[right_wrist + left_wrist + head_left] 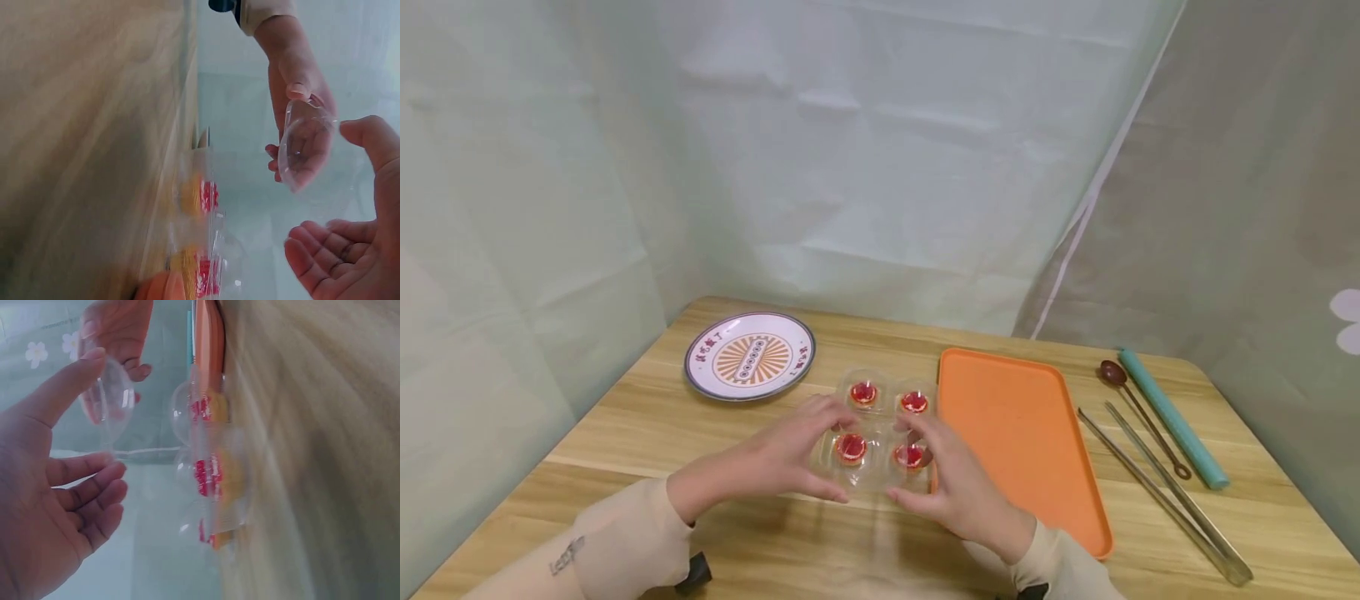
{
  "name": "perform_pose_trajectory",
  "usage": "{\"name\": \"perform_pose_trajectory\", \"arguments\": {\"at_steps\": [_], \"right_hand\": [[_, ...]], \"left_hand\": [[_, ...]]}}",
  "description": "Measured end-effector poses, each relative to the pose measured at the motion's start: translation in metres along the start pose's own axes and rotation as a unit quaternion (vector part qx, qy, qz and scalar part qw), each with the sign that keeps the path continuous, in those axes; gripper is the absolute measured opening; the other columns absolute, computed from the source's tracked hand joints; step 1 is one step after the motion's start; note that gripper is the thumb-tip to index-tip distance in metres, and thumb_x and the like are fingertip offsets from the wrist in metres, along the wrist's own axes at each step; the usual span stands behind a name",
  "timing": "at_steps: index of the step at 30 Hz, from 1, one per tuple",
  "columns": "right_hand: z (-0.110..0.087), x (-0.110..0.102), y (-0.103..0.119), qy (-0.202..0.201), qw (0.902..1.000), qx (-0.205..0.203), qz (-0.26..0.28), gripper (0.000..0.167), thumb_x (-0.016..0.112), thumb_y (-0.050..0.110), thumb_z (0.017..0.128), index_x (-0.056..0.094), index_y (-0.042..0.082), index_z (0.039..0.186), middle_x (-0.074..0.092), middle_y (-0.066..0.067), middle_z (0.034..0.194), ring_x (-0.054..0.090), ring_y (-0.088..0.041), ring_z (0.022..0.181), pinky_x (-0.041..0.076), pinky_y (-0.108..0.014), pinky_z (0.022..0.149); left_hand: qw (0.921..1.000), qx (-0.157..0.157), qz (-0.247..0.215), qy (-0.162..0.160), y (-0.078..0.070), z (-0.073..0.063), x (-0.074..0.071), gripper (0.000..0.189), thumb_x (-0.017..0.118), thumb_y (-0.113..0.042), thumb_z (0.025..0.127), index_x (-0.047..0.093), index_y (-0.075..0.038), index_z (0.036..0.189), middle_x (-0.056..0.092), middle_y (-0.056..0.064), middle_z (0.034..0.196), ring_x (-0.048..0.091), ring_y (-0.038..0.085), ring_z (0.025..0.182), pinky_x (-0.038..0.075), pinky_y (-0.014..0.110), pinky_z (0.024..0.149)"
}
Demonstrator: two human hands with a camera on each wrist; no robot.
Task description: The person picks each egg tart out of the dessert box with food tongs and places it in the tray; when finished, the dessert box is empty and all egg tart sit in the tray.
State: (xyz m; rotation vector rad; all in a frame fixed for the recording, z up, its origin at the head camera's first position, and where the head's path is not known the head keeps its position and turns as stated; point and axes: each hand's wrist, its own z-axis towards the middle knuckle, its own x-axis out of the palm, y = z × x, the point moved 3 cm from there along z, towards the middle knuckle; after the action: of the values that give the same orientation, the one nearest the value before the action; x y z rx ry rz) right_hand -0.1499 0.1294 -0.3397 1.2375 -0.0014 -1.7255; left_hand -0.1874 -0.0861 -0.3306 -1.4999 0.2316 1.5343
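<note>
Between my hands is a clear domed plastic lid (115, 403), raised over the table. My left hand (778, 454) holds one side of it, thumb on the upper edge and index finger at the lower edge in the left wrist view. My right hand (962, 487) holds the opposite side, its thumb at the lid's edge in the right wrist view. Beneath and just beyond stands a clear plastic container (880, 387) with several small red-topped tarts (863, 392) in it. Rounded clear domes show over tarts in the left wrist view.
An orange tray (1007, 425) lies right of the container. A white patterned plate (703, 371) sits at the back left. Farther right lie metal tongs (1180, 492), a brown spoon (1112, 372) and a teal roll (1176, 421). Pale cloth hangs behind the table.
</note>
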Motion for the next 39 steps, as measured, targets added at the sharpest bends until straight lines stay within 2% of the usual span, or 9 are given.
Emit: {"name": "perform_pose_trajectory", "arguments": {"at_steps": [4, 8, 11, 15, 18, 21, 28, 34, 39], "right_hand": [[-0.003, 0.004, 0.004, 0.023, 0.9996, 0.017, 0.003, 0.075, 0.08, 0.027, 0.075, 0.045, 0.003, 0.135, 0.062, -0.004, 0.111, 0.058, -0.016, 0.093, 0.053, -0.022, 0.072], [-0.008, 0.013, 0.008, 0.057, 0.9964, 0.047, 0.041, 0.073, 0.08, 0.026, 0.076, 0.045, 0.002, 0.135, 0.059, -0.003, 0.104, 0.055, -0.01, 0.084, 0.05, -0.016, 0.063], [-0.011, 0.022, 0.009, 0.082, 0.993, 0.074, 0.042, 0.073, 0.079, 0.029, 0.076, 0.046, 0.001, 0.134, 0.057, 0.001, 0.102, 0.052, -0.006, 0.084, 0.047, -0.015, 0.066], [-0.015, 0.031, 0.01, 0.1, 0.9907, 0.091, 0.017, 0.073, 0.079, 0.035, 0.076, 0.047, 0.0, 0.131, 0.056, 0.004, 0.1, 0.052, -0.005, 0.084, 0.046, -0.015, 0.071], [-0.017, 0.037, 0.011, 0.115, 0.9882, 0.101, 0.007, 0.074, 0.079, 0.041, 0.076, 0.048, 0.001, 0.131, 0.058, 0.004, 0.099, 0.053, -0.003, 0.083, 0.046, -0.016, 0.07], [-0.018, 0.043, 0.012, 0.132, 0.9848, 0.112, -0.011, 0.076, 0.078, 0.046, 0.074, 0.048, 0.006, 0.132, 0.059, 0.007, 0.099, 0.052, 0.0, 0.081, 0.046, -0.014, 0.067], [-0.018, 0.052, 0.014, 0.143, 0.9806, 0.111, -0.076, 0.076, 0.078, 0.053, 0.071, 0.051, 0.013, 0.13, 0.058, 0.007, 0.099, 0.052, -0.001, 0.083, 0.048, -0.017, 0.069], [-0.015, 0.056, 0.012, 0.16, 0.9749, 0.111, -0.107, 0.077, 0.076, 0.059, 0.071, 0.053, 0.011, 0.128, 0.057, 0.005, 0.104, 0.051, -0.003, 0.087, 0.051, -0.02, 0.073], [-0.014, 0.059, 0.011, 0.168, 0.9714, 0.106, -0.13, 0.078, 0.075, 0.062, 0.07, 0.054, 0.012, 0.127, 0.055, 0.008, 0.102, 0.05, -0.003, 0.088, 0.051, -0.02, 0.075]], "left_hand": [[0.9988, 0.011, 0.041, 0.026, -0.002, -0.003, -0.003, 0.075, 0.084, -0.048, 0.063, 0.057, -0.011, 0.123, 0.057, 0.002, 0.122, 0.054, 0.019, 0.112, 0.051, 0.039, 0.096], [0.9961, 0.02, 0.07, 0.049, -0.003, -0.009, -0.004, 0.073, 0.083, -0.051, 0.063, 0.059, -0.01, 0.118, 0.058, 0.0, 0.115, 0.054, 0.016, 0.106, 0.051, 0.036, 0.091], [0.9948, 0.012, 0.078, 0.065, -0.003, -0.014, -0.003, 0.071, 0.084, -0.05, 0.062, 0.06, -0.011, 0.116, 0.057, -0.003, 0.112, 0.053, 0.013, 0.103, 0.051, 0.033, 0.089], [0.9927, 0.013, 0.092, 0.077, -0.003, -0.021, 0.0, 0.069, 0.085, -0.047, 0.063, 0.06, -0.012, 0.117, 0.057, -0.003, 0.112, 0.051, 0.011, 0.102, 0.051, 0.032, 0.09], [0.9906, 0.023, 0.107, 0.083, -0.001, -0.027, 0.003, 0.072, 0.084, -0.05, 0.063, 0.06, -0.011, 0.118, 0.056, -0.003, 0.111, 0.051, 0.011, 0.102, 0.051, 0.032, 0.09], [0.9896, 0.02, 0.11, 0.091, 0.002, -0.032, 0.005, 0.076, 0.083, -0.053, 0.062, 0.06, -0.01, 0.12, 0.056, -0.004, 0.112, 0.051, 0.01, 0.103, 0.051, 0.032, 0.091], [0.9883, 0.009, 0.116, 0.099, 0.006, -0.04, 0.009, 0.079, 0.081, -0.058, 0.061, 0.058, -0.012, 0.122, 0.056, -0.006, 0.112, 0.05, 0.007, 0.102, 0.051, 0.03, 0.091], [0.9885, 0.002, 0.114, 0.1, 0.009, -0.043, 0.014, 0.078, 0.083, -0.053, 0.061, 0.057, -0.014, 0.123, 0.056, -0.007, 0.113, 0.05, 0.006, 0.102, 0.051, 0.03, 0.092], [0.9872, -0.001, 0.121, 0.104, 0.011, -0.045, 0.017, 0.076, 0.084, -0.051, 0.062, 0.057, -0.015, 0.124, 0.055, -0.008, 0.114, 0.05, 0.007, 0.104, 0.05, 0.031, 0.094]]}}
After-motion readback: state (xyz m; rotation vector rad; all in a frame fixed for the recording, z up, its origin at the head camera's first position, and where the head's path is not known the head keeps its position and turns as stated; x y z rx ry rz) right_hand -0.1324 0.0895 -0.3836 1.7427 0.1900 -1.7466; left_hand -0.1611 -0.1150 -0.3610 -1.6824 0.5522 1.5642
